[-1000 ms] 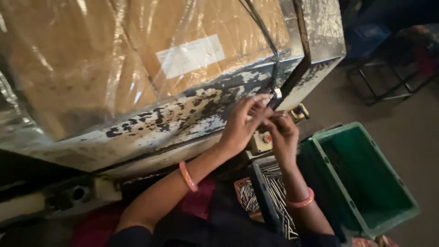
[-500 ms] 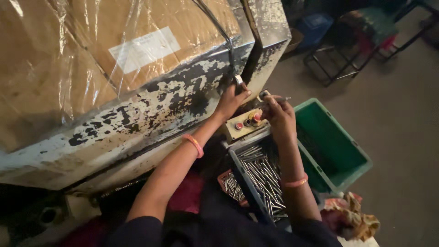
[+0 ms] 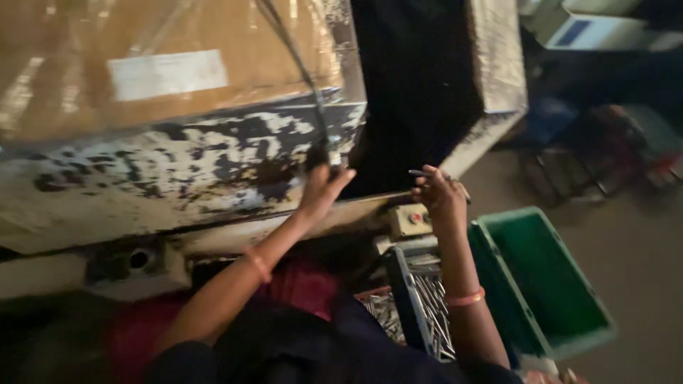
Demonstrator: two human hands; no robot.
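Note:
My left hand (image 3: pixel 321 186) reaches up to the worn, paint-flaked edge of a big metal machine (image 3: pixel 178 163) and grips a small dark part where a black cable (image 3: pixel 292 53) comes down. My right hand (image 3: pixel 439 195) is raised beside the machine's dark opening (image 3: pixel 416 85), pinching thin metal rods (image 3: pixel 435 176) that stick out sideways. Below the right hand sits a small beige control box with a red button (image 3: pixel 410 219). Both wrists wear orange bands.
A grey crate holding several thin metal rods (image 3: pixel 427 313) sits by my lap. A green plastic bin (image 3: pixel 541 284) stands to its right. Plastic sheeting covers brown panels with a white label (image 3: pixel 167 73) up top. A stool and boxes (image 3: pixel 590 163) lie at the far right.
The view has swung, showing the machine's dark opening. My left hand stays at the cable end on the machine edge. My right hand has lifted away from the control box, rods still in its fingers.

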